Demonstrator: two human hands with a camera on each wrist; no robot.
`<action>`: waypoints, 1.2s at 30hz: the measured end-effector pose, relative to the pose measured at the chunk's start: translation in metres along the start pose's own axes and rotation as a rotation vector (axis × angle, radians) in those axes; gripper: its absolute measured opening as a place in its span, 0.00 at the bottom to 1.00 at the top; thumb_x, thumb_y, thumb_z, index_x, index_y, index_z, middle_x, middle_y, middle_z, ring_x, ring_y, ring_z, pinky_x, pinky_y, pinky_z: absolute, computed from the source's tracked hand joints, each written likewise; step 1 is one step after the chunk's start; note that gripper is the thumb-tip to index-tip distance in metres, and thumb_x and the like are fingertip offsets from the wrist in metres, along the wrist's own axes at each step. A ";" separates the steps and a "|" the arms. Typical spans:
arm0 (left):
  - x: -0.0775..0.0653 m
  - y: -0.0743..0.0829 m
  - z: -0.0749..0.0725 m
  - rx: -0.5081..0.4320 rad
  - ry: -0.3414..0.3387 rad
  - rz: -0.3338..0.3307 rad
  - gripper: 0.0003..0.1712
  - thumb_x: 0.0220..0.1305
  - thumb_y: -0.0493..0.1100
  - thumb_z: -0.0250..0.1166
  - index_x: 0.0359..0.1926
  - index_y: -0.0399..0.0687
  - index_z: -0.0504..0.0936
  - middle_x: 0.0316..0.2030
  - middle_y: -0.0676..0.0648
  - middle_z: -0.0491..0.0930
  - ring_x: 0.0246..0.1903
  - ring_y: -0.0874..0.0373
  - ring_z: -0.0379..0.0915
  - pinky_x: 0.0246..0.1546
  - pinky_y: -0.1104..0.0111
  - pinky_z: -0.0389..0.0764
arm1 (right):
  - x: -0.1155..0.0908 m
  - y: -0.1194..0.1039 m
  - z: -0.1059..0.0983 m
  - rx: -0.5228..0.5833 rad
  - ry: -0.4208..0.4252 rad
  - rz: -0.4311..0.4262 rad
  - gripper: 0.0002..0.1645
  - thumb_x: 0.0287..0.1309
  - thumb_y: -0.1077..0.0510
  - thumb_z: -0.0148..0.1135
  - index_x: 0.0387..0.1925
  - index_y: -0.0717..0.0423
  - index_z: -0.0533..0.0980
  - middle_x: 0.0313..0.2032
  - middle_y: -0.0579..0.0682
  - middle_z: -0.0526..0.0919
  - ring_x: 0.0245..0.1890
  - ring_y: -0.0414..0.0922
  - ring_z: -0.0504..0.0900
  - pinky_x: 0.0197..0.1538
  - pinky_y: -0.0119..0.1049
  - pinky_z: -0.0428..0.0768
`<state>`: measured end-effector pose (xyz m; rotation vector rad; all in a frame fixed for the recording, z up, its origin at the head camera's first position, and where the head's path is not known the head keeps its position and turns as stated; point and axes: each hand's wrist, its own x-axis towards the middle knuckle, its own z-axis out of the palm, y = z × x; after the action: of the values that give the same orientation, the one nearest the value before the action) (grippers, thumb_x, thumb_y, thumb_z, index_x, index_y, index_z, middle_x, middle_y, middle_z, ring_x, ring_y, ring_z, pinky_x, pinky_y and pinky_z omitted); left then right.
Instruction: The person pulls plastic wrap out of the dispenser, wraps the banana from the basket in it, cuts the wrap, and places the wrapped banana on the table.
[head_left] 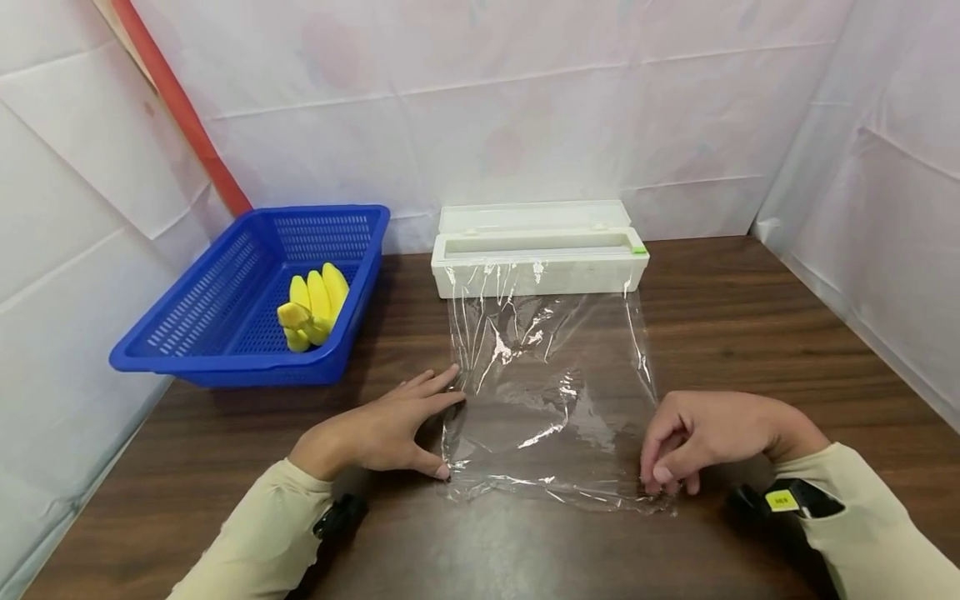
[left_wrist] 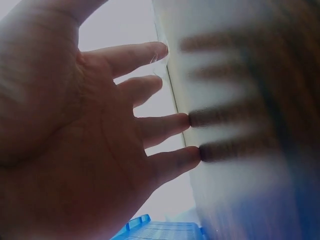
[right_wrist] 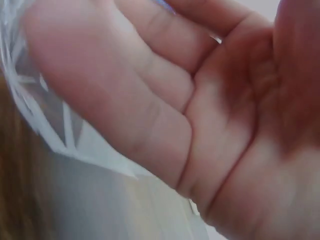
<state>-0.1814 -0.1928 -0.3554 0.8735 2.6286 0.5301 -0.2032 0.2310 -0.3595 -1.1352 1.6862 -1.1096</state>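
Note:
A sheet of clear cling film [head_left: 555,400] stretches over the table from a white dispenser box [head_left: 540,277], wrinkled along its near edge. My left hand [head_left: 382,429] is spread beside the film's left edge, its thumb tip at the near left corner. In the left wrist view, the fingers [left_wrist: 170,127] are straight, some tips touching the table. My right hand [head_left: 712,437] pinches the near right corner with bent fingers and thumb. The right wrist view shows film [right_wrist: 55,120] beyond its fingers; the pinch itself is hidden there.
A blue plastic basket [head_left: 348,350] stands at the back left, holding a bunch of yellow bananas [head_left: 318,300]. The dispenser's lid [head_left: 532,217] is raised at the back. White sheeting [head_left: 510,108] surrounds the dark wooden table [head_left: 750,333]. A red strip [head_left: 180,100] slants behind the basket.

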 end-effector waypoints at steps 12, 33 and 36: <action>-0.003 0.001 0.001 0.023 -0.001 -0.021 0.56 0.52 0.59 0.77 0.76 0.47 0.62 0.78 0.41 0.44 0.76 0.39 0.35 0.71 0.42 0.45 | 0.003 -0.002 0.005 0.012 -0.081 0.084 0.11 0.67 0.65 0.59 0.41 0.60 0.87 0.34 0.53 0.89 0.31 0.43 0.88 0.27 0.43 0.85; -0.006 0.023 -0.002 0.056 0.155 0.084 0.09 0.56 0.53 0.76 0.32 0.64 0.82 0.25 0.67 0.74 0.27 0.70 0.72 0.29 0.69 0.74 | 0.004 -0.003 0.005 -0.017 -0.064 0.171 0.12 0.69 0.62 0.58 0.38 0.56 0.88 0.32 0.50 0.89 0.28 0.41 0.87 0.25 0.40 0.84; -0.006 0.027 0.004 0.105 0.071 0.071 0.13 0.52 0.57 0.77 0.28 0.68 0.79 0.24 0.67 0.73 0.27 0.72 0.70 0.28 0.68 0.72 | 0.004 -0.002 0.005 -0.020 -0.064 0.178 0.12 0.69 0.61 0.58 0.39 0.55 0.87 0.32 0.50 0.89 0.28 0.40 0.87 0.25 0.39 0.84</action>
<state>-0.1620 -0.1753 -0.3461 1.0007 2.7192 0.4527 -0.1993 0.2259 -0.3594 -1.0006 1.7155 -0.9378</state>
